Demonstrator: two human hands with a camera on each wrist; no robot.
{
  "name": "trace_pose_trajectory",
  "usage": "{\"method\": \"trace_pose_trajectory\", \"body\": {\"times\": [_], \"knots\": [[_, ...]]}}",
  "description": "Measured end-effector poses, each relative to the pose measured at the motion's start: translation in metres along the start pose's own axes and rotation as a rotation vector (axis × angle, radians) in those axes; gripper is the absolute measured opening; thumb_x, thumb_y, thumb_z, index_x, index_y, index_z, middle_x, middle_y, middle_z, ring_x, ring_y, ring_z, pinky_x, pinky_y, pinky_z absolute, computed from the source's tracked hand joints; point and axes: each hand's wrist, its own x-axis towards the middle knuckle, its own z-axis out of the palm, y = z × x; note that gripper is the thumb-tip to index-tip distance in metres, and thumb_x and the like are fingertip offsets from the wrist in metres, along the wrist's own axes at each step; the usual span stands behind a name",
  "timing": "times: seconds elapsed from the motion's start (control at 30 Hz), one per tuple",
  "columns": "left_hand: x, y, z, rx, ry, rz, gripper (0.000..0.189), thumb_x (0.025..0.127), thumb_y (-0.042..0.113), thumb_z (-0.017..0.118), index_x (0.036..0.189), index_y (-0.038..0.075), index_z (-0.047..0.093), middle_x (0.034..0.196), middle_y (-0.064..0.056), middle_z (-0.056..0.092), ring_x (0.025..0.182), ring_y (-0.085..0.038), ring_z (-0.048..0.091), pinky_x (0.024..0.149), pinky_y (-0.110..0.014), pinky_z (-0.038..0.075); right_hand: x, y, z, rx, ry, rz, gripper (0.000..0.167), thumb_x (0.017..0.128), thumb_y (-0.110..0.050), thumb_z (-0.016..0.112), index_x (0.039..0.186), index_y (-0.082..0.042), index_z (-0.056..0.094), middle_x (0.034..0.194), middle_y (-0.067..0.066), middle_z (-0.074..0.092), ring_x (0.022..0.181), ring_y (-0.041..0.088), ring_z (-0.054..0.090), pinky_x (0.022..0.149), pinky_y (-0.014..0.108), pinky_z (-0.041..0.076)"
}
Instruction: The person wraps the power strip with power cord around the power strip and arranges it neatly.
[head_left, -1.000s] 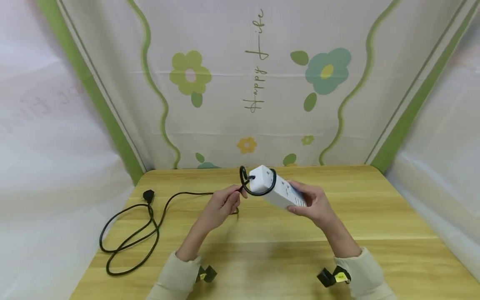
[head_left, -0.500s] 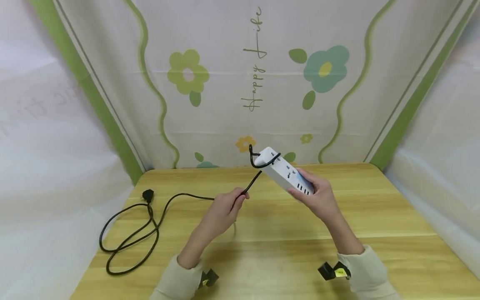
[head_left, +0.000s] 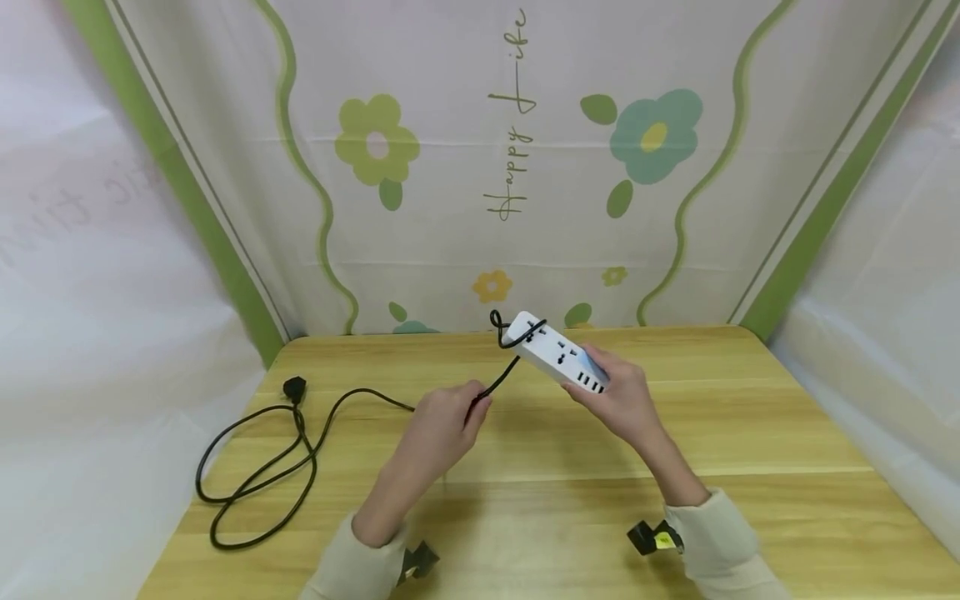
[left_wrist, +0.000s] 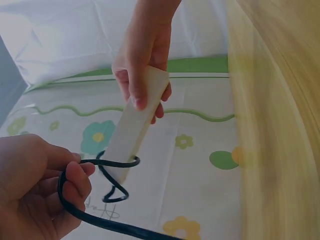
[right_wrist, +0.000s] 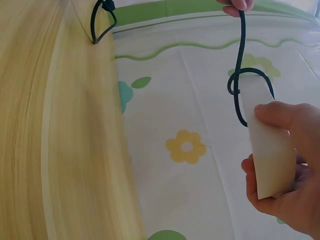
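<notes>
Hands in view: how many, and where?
2. The left hand grips the black cord; the right hand holds the white power strip at the end farther from the cord's loop. Some fingers are partly hidden.

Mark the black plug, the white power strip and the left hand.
black plug (head_left: 295, 389): head view, on the middle of its body
white power strip (head_left: 553, 347): head view, on the socket face, near mid-length
left hand (head_left: 441, 427): head view, on the back of the hand
</notes>
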Motion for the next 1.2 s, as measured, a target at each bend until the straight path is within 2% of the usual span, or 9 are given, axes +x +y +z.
{"method": "trace_pose_trajectory", "body": {"times": [0.23,0.4,0.53,0.7,0.83,0.9,1.0,1.1,1.2], "knots": [[-0.003,0.000,-0.006,0.110,0.034,0.057,0.011,0.093,0.010,0.070,0.083,0.006,0.070,0.070,0.002,0.061,0.055,-0.004,0.050,0.051,-0.014,0.039,-0.002,-0.004,0.009,-0.068,-0.135,0.020,0.062,0.080,-0.020,0.085,0.131,0.006,0.061,0.120,0.024,0.068,0.087,0.026,0.067,0.066,0.031,0.055],[-0.004,-0.006,-0.008,0.160,0.025,0.113,0.006,0.091,0.009,0.073,0.088,0.005,0.074,0.077,0.000,0.059,0.058,-0.006,0.053,0.053,-0.014,0.042,-0.006,-0.006,0.020,-0.107,-0.226,-0.055,0.054,0.077,-0.016,0.087,0.123,0.004,0.066,0.106,0.019,0.073,0.080,0.019,0.064,0.063,0.026,0.052],[-0.001,-0.014,-0.006,0.214,0.054,0.159,0.005,0.089,0.010,0.075,0.089,0.005,0.075,0.079,0.000,0.059,0.059,-0.005,0.052,0.055,-0.015,0.045,-0.007,-0.012,0.025,-0.114,-0.274,-0.080,0.050,0.075,-0.014,0.087,0.118,0.001,0.068,0.102,0.014,0.073,0.081,0.018,0.063,0.065,0.028,0.052],[0.004,-0.025,-0.006,0.215,0.114,0.228,0.003,0.087,0.010,0.077,0.088,0.008,0.074,0.079,0.001,0.060,0.061,-0.008,0.053,0.057,-0.018,0.046,-0.009,-0.019,0.025,-0.110,-0.357,-0.046,0.052,0.074,-0.015,0.088,0.120,-0.001,0.067,0.104,0.012,0.072,0.084,0.017,0.063,0.068,0.028,0.053],[0.007,-0.036,-0.005,0.187,0.150,0.270,0.011,0.081,0.010,0.081,0.088,0.010,0.073,0.078,0.003,0.061,0.064,-0.009,0.057,0.059,-0.018,0.049,-0.012,-0.019,0.027,-0.107,-0.420,-0.044,0.055,0.075,-0.019,0.088,0.122,-0.002,0.066,0.103,0.009,0.073,0.081,0.012,0.062,0.067,0.023,0.053],[0.009,-0.041,-0.006,0.176,0.136,0.294,0.012,0.081,0.013,0.082,0.087,0.011,0.072,0.079,0.003,0.062,0.064,-0.008,0.059,0.059,-0.017,0.049,-0.014,-0.018,0.029,-0.104,-0.460,-0.054,0.056,0.076,-0.020,0.087,0.124,-0.002,0.066,0.103,0.008,0.073,0.080,0.009,0.061,0.066,0.021,0.051],[0.015,-0.049,-0.009,0.227,0.090,0.332,0.014,0.082,0.024,0.080,0.084,0.014,0.071,0.078,0.005,0.062,0.058,-0.004,0.058,0.055,-0.014,0.047,-0.016,-0.017,0.029,-0.064,-0.523,-0.070,0.058,0.078,-0.022,0.086,0.128,-0.001,0.064,0.105,0.009,0.073,0.078,0.007,0.060,0.063,0.018,0.050],[0.026,-0.056,-0.014,0.287,0.019,0.380,0.019,0.082,0.032,0.077,0.080,0.015,0.070,0.074,0.006,0.062,0.053,-0.002,0.055,0.052,-0.012,0.044,-0.016,-0.019,0.027,-0.013,-0.568,-0.087,0.059,0.081,-0.024,0.084,0.131,0.000,0.063,0.107,0.011,0.073,0.075,0.005,0.059,0.059,0.018,0.050],[0.037,-0.064,-0.017,0.311,-0.061,0.427,0.016,0.085,0.030,0.074,0.082,0.014,0.070,0.074,0.006,0.064,0.053,-0.003,0.055,0.053,-0.013,0.045,-0.014,-0.021,0.021,0.041,-0.582,-0.099,0.061,0.082,-0.025,0.083,0.132,0.001,0.062,0.108,0.012,0.072,0.074,0.004,0.059,0.058,0.019,0.051]]}}
